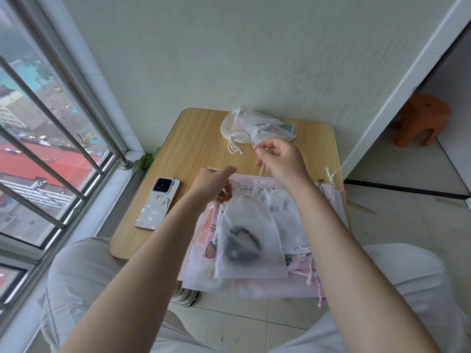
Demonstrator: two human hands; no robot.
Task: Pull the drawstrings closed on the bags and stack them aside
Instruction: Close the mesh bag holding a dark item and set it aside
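Hands (280, 161) pull white bag's (248, 240) drawstring (260, 178).

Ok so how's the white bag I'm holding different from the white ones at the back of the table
The held bag hangs from your right hand and left hand, neck only partly gathered; the back bags lie on the table, cinched shut. The held bag shows a dark item inside; the back bags' contents can't be made out. All are sheer white with white drawstrings.

Translucent white bag (251, 240) (dark contents), lifted
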